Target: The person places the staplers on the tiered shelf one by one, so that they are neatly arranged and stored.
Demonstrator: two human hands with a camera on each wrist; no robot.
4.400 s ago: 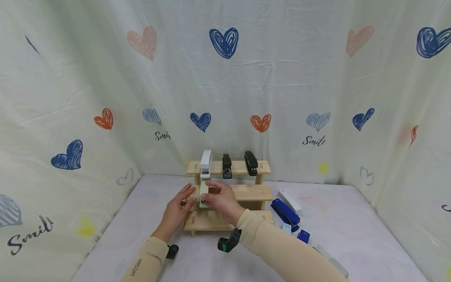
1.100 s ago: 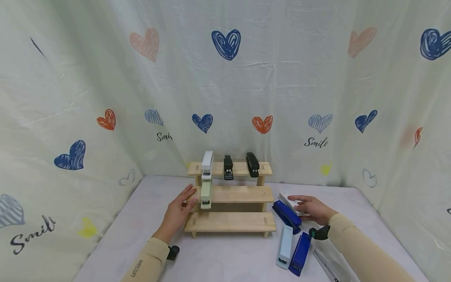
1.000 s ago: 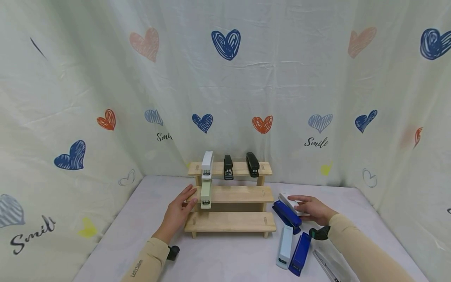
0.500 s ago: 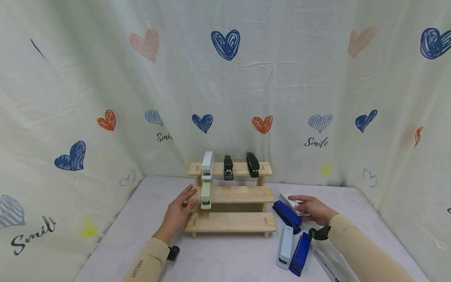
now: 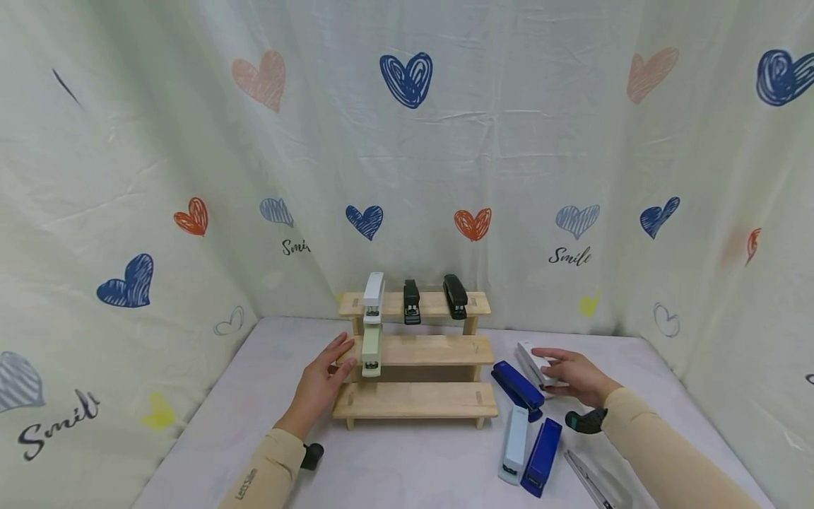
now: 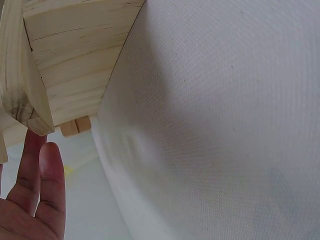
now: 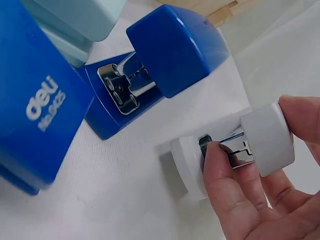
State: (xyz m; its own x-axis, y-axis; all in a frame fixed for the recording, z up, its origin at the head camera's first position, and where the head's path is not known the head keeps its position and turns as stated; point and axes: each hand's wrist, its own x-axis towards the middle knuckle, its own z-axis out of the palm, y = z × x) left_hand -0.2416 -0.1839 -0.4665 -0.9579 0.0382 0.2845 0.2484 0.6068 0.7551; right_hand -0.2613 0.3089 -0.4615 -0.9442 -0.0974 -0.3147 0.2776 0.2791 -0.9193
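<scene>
My right hand (image 5: 577, 378) holds a white stapler (image 5: 529, 359) at the right of the table, fingers and thumb around its front end. In the right wrist view, a fingertip reaches between the white stapler's (image 7: 267, 142) top arm and base. My left hand (image 5: 318, 389) rests against the left end of a three-tier wooden shelf (image 5: 432, 348), fingers extended. The left wrist view shows those fingers (image 6: 50, 175) right at a plank's end. Near them, a pale green stapler (image 5: 372, 346) sits on the middle tier.
On the top tier stand a white-grey stapler (image 5: 373, 291) and two black ones (image 5: 411, 300). Right of the shelf lie a blue stapler (image 5: 518, 389), a light blue one (image 5: 514, 445), another blue one (image 5: 542, 456) and a slim grey-silver item (image 5: 588, 479). A curtain (image 5: 521, 141) hangs behind.
My right hand has left the pale green stapler on the middle tier and gone to the white stapler, which has now shifted slightly right, away from the blue one. My left hand stays.
</scene>
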